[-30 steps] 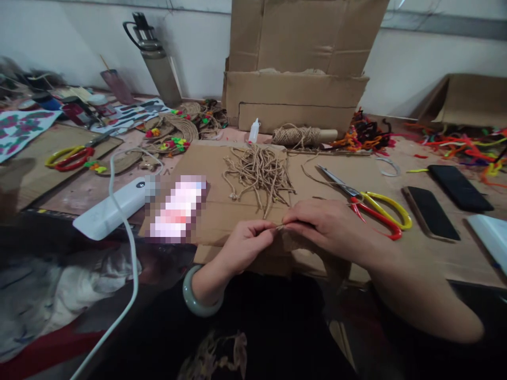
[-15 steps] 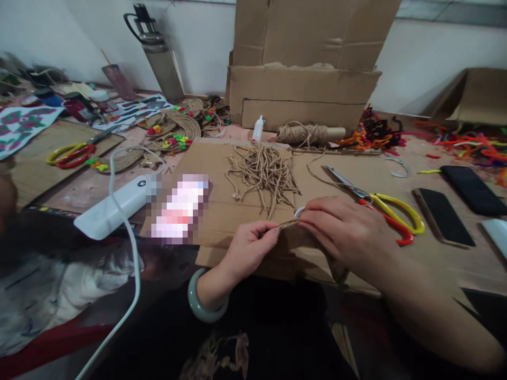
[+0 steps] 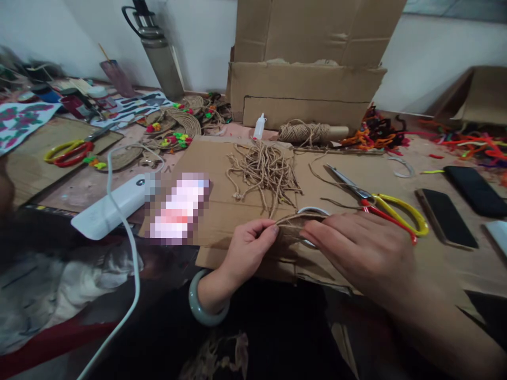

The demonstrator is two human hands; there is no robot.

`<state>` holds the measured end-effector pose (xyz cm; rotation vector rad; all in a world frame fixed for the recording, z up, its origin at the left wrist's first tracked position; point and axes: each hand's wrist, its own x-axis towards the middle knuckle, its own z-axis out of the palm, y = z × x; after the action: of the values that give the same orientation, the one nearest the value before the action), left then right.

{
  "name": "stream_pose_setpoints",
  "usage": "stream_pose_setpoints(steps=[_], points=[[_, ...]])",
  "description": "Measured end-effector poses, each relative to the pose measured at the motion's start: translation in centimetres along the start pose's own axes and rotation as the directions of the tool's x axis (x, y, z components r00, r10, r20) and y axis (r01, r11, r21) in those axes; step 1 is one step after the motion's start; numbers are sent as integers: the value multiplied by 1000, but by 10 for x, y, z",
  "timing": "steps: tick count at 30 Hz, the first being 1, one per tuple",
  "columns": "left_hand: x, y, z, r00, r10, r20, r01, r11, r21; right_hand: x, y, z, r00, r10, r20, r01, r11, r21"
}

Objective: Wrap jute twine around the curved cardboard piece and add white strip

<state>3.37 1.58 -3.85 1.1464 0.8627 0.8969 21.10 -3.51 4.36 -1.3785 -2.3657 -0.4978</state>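
Observation:
Between thumb and finger, my left hand (image 3: 251, 250) pinches a piece of jute twine (image 3: 293, 217). My right hand (image 3: 362, 245) is closed on the same twine, its fingers curled, and strands stretch between the two hands. Just behind my right fingers a white ring (image 3: 312, 209) lies partly hidden on the cardboard sheet (image 3: 222, 211). A heap of cut twine pieces (image 3: 263, 169) rests on the cardboard beyond my hands. Scissors with red and yellow handles (image 3: 368, 196) lie open behind my right hand, with a loose twine end near the blades.
Behind the heap stand a small white glue bottle (image 3: 260, 127) and a twine roll (image 3: 303, 133). Two phones (image 3: 447, 217) lie at right. A lit phone (image 3: 180, 208) and a white corded device (image 3: 114, 206) are at left, near another person's sleeve (image 3: 95, 285).
My right hand has moved right and turned, drawing the twine out into separate strands. More of the white ring now shows. My left hand has barely moved.

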Motion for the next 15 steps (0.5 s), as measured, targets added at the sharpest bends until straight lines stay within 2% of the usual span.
stream_pose_setpoints(steps=[3, 10, 15], points=[[0, 1, 0, 1000, 8, -25, -7, 1000, 11, 1, -3, 1, 999, -29, 18, 30, 998, -60], [-1, 2, 1, 999, 6, -48, -4, 999, 34, 4, -8, 8, 999, 32, -17, -33, 994, -100], [-1, 1, 1, 999, 12, -47, -10, 999, 34, 4, -7, 9, 998, 69, 13, -67, 990, -123]])
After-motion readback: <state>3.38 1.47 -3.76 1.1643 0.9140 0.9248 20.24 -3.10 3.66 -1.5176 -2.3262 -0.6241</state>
